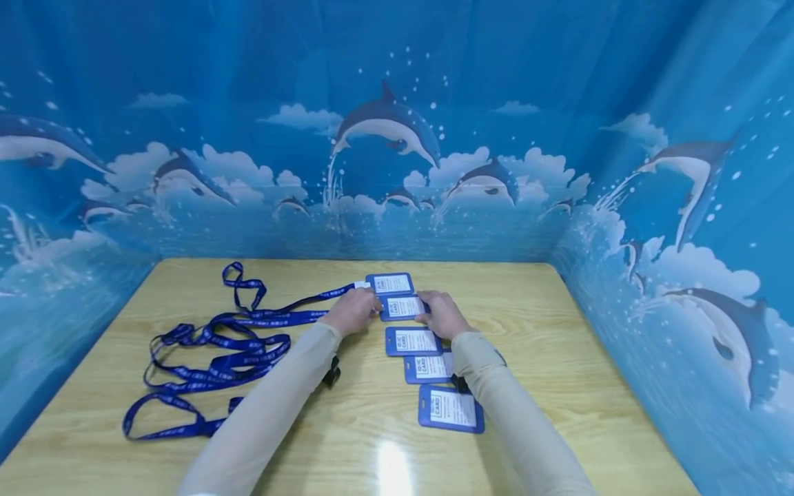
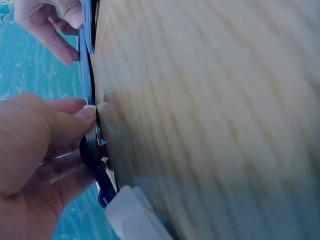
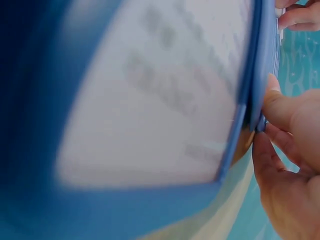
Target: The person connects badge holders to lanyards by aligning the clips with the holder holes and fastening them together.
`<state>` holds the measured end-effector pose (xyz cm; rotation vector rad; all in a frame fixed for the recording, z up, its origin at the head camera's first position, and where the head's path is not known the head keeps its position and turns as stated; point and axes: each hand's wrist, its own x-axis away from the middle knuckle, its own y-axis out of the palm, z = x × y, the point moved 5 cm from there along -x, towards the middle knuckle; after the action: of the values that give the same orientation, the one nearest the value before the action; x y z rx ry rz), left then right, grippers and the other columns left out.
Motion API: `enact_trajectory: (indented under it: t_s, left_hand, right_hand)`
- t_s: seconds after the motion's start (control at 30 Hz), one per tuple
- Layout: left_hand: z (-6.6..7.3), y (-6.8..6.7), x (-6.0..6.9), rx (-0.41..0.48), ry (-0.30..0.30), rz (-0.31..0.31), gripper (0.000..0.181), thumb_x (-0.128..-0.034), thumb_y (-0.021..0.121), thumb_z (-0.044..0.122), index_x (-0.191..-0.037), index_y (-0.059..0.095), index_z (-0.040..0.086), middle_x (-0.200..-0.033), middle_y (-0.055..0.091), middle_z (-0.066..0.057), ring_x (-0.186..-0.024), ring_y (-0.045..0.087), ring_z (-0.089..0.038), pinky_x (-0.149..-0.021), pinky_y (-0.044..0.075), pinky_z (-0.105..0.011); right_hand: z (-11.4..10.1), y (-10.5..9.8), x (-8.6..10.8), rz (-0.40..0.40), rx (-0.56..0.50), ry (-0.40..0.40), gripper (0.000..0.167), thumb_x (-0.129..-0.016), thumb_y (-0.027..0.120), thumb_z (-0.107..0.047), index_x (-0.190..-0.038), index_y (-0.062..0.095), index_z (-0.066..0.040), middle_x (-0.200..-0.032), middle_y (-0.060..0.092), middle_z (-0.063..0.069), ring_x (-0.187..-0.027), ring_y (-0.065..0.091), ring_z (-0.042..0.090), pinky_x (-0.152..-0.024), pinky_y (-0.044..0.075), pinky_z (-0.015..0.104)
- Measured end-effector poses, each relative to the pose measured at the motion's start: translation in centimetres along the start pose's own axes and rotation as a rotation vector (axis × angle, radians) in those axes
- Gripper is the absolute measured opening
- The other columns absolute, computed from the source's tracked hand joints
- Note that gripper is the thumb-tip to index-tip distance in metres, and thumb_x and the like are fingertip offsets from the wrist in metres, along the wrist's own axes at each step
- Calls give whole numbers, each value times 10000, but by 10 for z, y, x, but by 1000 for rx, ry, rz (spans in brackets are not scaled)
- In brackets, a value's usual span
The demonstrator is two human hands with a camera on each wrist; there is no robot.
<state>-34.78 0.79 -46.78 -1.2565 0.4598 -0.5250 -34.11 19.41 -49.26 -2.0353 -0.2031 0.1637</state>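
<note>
A blue card holder (image 1: 402,308) with a white printed insert lies second from the back in a staggered column. My right hand (image 1: 443,314) holds its right edge; in the right wrist view the thumb and fingers (image 3: 280,107) pinch the rim. At the holder's left end is my left hand (image 1: 355,310). Close up, the left thumb and fingers (image 2: 75,120) pinch a small white clip (image 2: 90,107) against that end, with its blue lanyard (image 2: 95,167) hanging below. Part of the clip is hidden by the fingertips. Behind, another card holder (image 1: 391,283) has a lanyard at its left end.
Several blue lanyards (image 1: 242,358) lie in loops over the left of the wooden table (image 1: 533,331). Nearer me are more card holders (image 1: 414,341), one partly under the right forearm. A dolphin-printed blue curtain (image 1: 496,69) surrounds the table's back and sides.
</note>
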Motion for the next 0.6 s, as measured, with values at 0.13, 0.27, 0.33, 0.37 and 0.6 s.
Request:
enact_trajectory:
  t_s: [0.13,0.27,0.33,0.37,0.6]
  left_hand:
    - [1,-1,-1,-20,0,-25,237,-907,707,12,-1114,770,109,-1149,731,-66,-1066,684,-228,-974,563,-357]
    - [1,1,-3,-51,-5,-60,216,-939,689,57,-1126,770,129,-1158,724,-49,-1086,679,-230,-997,551,-378]
    - [1,2,-4,-59,-4,-66,207,-950,681,69,-1124,774,132,-1155,722,-49,-1091,678,-236,-999,550,-387]
    - [1,1,-4,-62,-1,-69,203,-952,682,76,-1122,775,137,-1154,723,-48,-1091,679,-236,-999,550,-388]
    - [-2,-13,0,-68,10,-86,240,-953,696,110,-1177,759,168,-1202,699,-62,-1104,668,-257,-964,563,-428]
  right_hand:
    - [-5,-6,0,-31,33,5,593,-938,724,-209,-1451,507,-6,-1483,527,182,-1399,470,355,-1214,323,486]
    - [-9,-7,2,-73,72,9,568,-957,705,-209,-1450,510,-6,-1486,526,174,-1399,465,355,-1191,366,481]
    - [-10,-8,3,-82,95,-1,555,-964,697,-211,-1445,515,-1,-1480,532,176,-1391,472,356,-1175,391,473]
    - [-11,-9,4,-83,103,-5,554,-966,695,-217,-1444,515,-2,-1480,531,175,-1392,472,357,-1176,389,474]
    - [-8,-21,13,-96,56,24,624,-975,678,-319,-1494,465,-46,-1560,430,175,-1447,387,384,-1210,312,530]
